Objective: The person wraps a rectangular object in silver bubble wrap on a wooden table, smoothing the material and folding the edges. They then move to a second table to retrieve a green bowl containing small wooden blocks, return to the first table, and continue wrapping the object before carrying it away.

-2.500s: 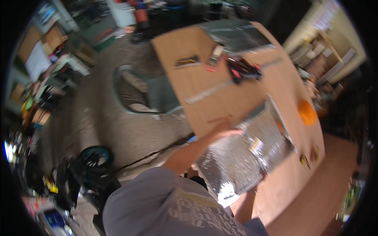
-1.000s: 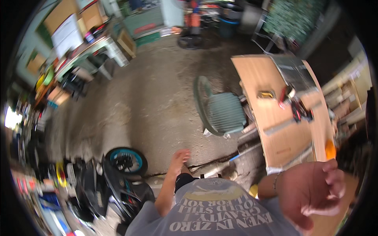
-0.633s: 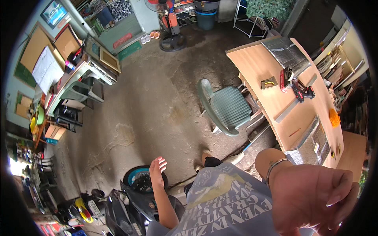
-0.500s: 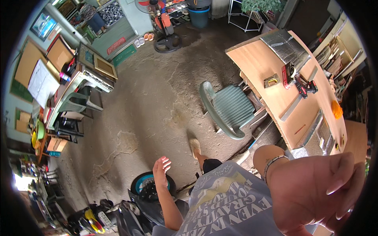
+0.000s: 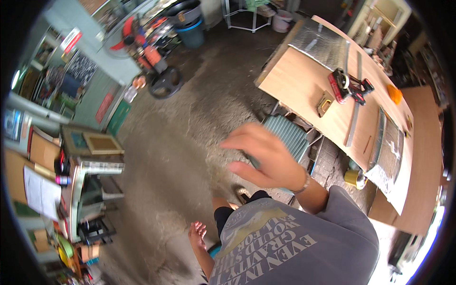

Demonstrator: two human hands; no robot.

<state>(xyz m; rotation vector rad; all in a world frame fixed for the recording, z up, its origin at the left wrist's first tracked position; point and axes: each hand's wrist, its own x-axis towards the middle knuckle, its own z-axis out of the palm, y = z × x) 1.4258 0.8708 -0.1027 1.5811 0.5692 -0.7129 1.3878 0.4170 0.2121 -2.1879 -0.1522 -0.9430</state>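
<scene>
My right hand (image 5: 266,156) is raised in front of me, fingers stretched and thumb apart, holding nothing. It hides part of a green plastic chair (image 5: 286,137) tucked by the workbench. Down at my left side, my left hand (image 5: 197,232) hangs with its fingers loosely bent and apart, and nothing shows in it. On the plywood bench top (image 5: 297,78) beyond the chair lie a staple gun (image 5: 325,103), a red-and-black tool (image 5: 338,85) with a tape roll on it, and a cordless drill (image 5: 360,91). Neither hand touches these.
A silvery foil sheet (image 5: 320,43) and a metal strip (image 5: 352,124) lie on the bench. A yellow can (image 5: 352,178) stands below its edge. At the left is a cluttered desk (image 5: 100,166); a pedestal fan (image 5: 156,71) and a dark bin (image 5: 190,34) stand at the back.
My right hand has moved from the lower right up and left, in front of the chair. My left hand has dropped lower. The view has turned, and my feet have shifted.
</scene>
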